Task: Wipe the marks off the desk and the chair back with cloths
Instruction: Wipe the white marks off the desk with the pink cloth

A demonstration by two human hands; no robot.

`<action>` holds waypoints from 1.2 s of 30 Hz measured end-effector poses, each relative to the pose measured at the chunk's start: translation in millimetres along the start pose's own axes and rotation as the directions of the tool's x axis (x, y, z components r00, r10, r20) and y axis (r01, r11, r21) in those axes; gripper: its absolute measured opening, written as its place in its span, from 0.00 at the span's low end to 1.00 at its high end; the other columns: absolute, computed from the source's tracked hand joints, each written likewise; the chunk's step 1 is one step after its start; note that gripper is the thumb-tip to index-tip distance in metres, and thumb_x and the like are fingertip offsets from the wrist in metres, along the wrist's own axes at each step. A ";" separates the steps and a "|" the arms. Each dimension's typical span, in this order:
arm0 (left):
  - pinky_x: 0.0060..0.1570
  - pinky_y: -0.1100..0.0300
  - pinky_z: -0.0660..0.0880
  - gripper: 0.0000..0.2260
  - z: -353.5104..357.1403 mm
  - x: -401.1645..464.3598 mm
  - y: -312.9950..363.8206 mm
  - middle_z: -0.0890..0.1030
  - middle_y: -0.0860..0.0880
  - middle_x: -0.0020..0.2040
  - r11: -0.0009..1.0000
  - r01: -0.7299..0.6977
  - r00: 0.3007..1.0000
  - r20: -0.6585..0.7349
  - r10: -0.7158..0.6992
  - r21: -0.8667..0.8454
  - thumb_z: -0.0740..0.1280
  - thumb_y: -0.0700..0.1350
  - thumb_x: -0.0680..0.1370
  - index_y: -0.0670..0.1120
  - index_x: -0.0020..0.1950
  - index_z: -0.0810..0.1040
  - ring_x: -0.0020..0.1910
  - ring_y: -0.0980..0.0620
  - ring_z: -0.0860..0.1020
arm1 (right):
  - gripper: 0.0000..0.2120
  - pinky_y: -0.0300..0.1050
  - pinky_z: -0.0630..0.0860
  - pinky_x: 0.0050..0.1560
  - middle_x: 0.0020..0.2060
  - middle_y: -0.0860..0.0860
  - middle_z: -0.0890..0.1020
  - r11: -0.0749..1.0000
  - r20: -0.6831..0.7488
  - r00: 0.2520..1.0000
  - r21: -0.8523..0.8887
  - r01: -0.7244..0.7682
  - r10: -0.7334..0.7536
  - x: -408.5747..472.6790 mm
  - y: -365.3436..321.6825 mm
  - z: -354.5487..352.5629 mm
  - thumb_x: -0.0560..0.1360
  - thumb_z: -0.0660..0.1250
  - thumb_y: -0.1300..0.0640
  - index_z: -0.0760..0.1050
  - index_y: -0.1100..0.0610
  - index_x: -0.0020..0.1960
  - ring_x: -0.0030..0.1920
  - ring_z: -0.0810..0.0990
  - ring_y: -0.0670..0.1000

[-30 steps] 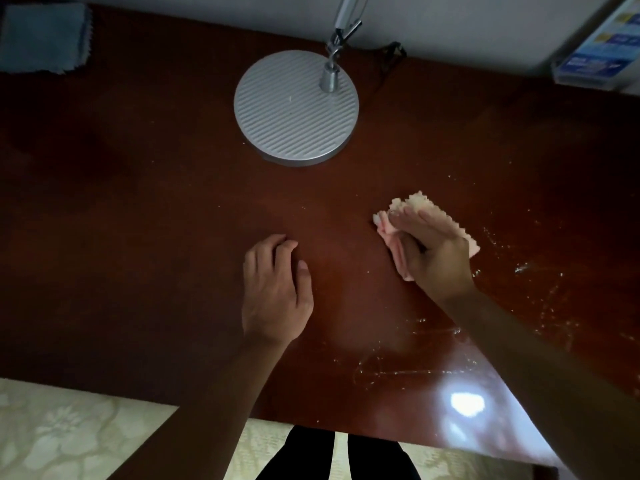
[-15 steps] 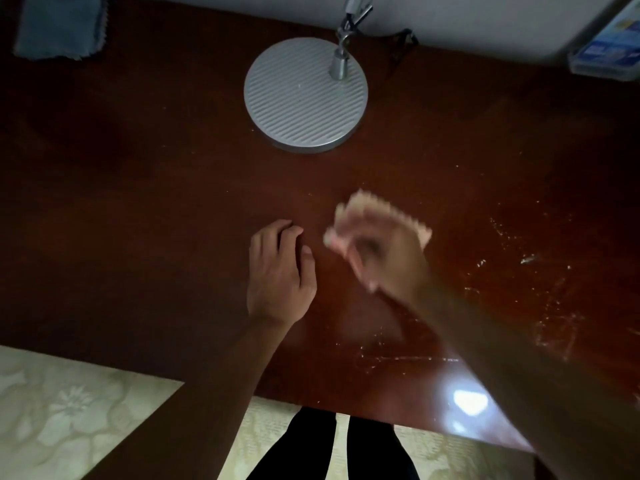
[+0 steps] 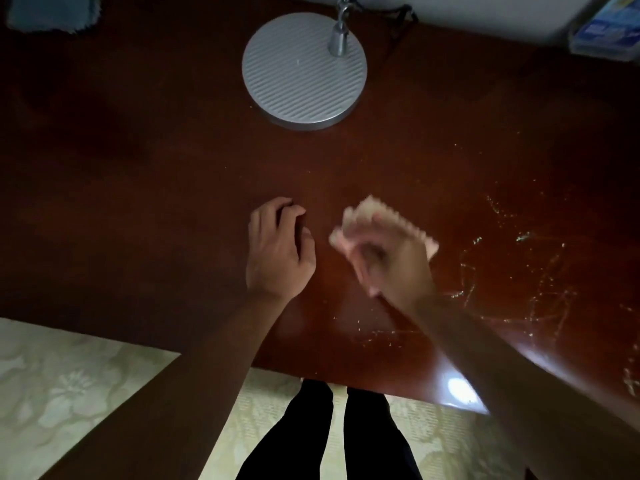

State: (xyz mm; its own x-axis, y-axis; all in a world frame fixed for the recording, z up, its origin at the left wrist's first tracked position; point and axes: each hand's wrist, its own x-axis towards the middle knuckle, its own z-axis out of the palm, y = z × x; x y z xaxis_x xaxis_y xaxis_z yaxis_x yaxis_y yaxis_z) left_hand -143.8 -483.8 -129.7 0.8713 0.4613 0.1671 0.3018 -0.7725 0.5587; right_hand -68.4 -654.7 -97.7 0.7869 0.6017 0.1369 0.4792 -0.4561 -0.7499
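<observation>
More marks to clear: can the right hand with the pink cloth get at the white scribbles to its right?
Probably yes: the right hand holds the pink cloth beside the white scribbles, with only bare desk between.

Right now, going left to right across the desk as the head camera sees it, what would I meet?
blue cloth → left hand → lamp base → pink cloth held by the right hand → whitish marks → blue-and-white packet.

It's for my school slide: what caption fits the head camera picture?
Right hand scrubs a dark wooden desk with a pink cloth beside whitish marks; left hand rests nearby.
</observation>
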 end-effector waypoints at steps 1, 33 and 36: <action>0.61 0.44 0.72 0.12 -0.3 -1.0 0.1 0.75 0.42 0.61 1.000 -0.001 1.000 0.010 0.001 -0.002 0.65 0.42 0.75 0.41 0.57 0.79 0.62 0.43 0.71 | 0.11 0.35 0.77 0.55 0.47 0.51 0.84 0.999 0.039 0.999 -0.024 0.027 -0.026 -27.7 -8.5 2.9 0.75 0.65 0.58 0.83 0.61 0.53 0.47 0.81 0.40; 0.64 0.50 0.67 0.15 -28.2 -93.0 1.6 0.74 0.39 0.62 0.997 0.026 1.000 0.008 -0.027 0.075 0.58 0.36 0.76 0.38 0.61 0.75 0.61 0.43 0.70 | 0.11 0.43 0.74 0.64 0.43 0.46 0.85 0.994 0.047 0.993 -0.036 0.105 -0.104 -130.1 -55.4 58.9 0.81 0.62 0.57 0.82 0.52 0.46 0.43 0.84 0.49; 0.65 0.49 0.66 0.15 -26.5 -95.3 3.2 0.74 0.40 0.61 0.995 0.013 0.999 0.030 -0.016 0.103 0.58 0.38 0.76 0.39 0.60 0.76 0.61 0.42 0.70 | 0.13 0.40 0.76 0.61 0.45 0.45 0.86 0.981 0.033 0.983 -0.074 0.182 -0.180 -118.4 -40.5 34.6 0.81 0.60 0.55 0.84 0.52 0.46 0.47 0.84 0.45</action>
State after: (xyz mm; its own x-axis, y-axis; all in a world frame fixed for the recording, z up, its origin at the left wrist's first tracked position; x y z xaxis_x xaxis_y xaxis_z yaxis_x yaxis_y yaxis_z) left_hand -236.1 -518.7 -122.3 0.8777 0.4602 0.1336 0.3511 -0.8073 0.4743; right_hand -194.4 -684.7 -105.9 0.6745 0.6952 0.2484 0.6418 -0.3859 -0.6628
